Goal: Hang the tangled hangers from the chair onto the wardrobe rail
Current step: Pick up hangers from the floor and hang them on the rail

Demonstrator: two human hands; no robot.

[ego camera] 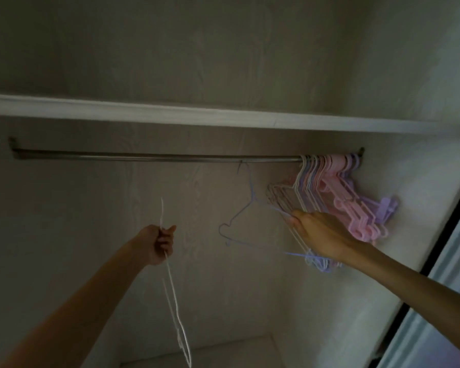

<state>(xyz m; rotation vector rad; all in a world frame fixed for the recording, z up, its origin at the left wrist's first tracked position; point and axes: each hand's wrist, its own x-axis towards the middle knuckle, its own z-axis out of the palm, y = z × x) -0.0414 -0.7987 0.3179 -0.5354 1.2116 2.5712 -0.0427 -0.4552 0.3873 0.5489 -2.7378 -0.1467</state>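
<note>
While the wardrobe rail [157, 156] is bare along most of its length, the scene is set out below.

Rail load: a packed bunch of hangers [329, 187], pink, white and lilac, is crowded at the 3 o'clock end; 1 lilac wire hanger [239, 221] hangs alone near the middle, tilted.

Left hand [160, 244]: fingers are curled around a white wire hanger [171, 288], held by its neck at 7 o'clock, well below the rail and not yet hung.

Right hand [327, 235]: fingers are laid fairly straight against the lower edges of the bunch at 4 o'clock; whether any wire is pinched cannot be told.

Risk 1: the lone lilac hanger is judged likely to snag the bunch, since its shoulder reaches in beside the right fingertips.

Risk 2: the white hanger could be dropped, or hooked into the lilac one, if it is lifted blindly.

Wardrobe: the compartment under the shelf [223, 115] holds only the rail and hangers; the space above the shelf shows nothing.

Chair: not in view.
</note>
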